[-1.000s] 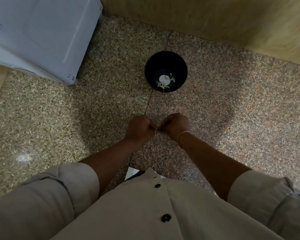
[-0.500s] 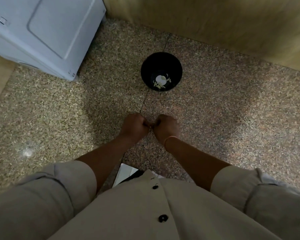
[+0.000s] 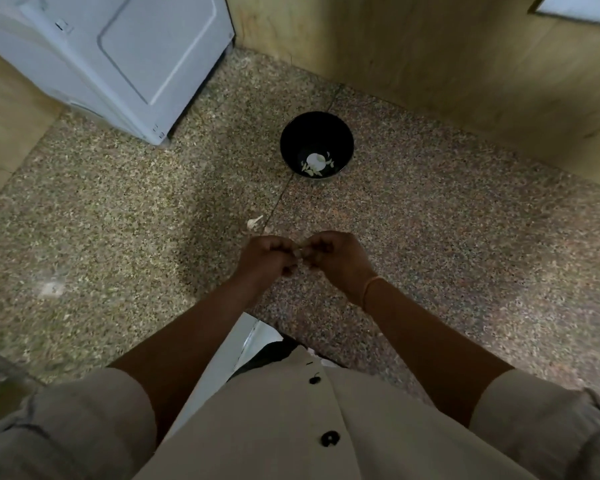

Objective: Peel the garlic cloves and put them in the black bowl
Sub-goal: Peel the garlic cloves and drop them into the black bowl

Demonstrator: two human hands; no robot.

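1. The left hand (image 3: 269, 258) and right hand (image 3: 335, 256) meet knuckle to knuckle above the speckled stone surface (image 3: 465, 271). The fingers of both curl around a small pale garlic clove (image 3: 300, 251), pinched between them.

2. A second ago we see two tight fists pressed together with nothing showing in the gap. Now the fingers have loosened a little and a sliver of the clove shows between them.

3. A pale scrap (image 3: 255, 221) now lies on the surface just beyond the left hand, where nothing showed half a second ago. We cannot tell whether it is shed skin or a loose clove.

4. The black bowl (image 3: 286, 147) stands well beyond the hands, near the wooden wall. It holds the same few pale pieces (image 3: 314, 162) on its bottom as before; nothing has been added.

5. We judge the peeling of this clove to be under way, and the scrap suggests skin is coming away. The clove has not yet gone to the bowl, so the carry forward remains to be done.
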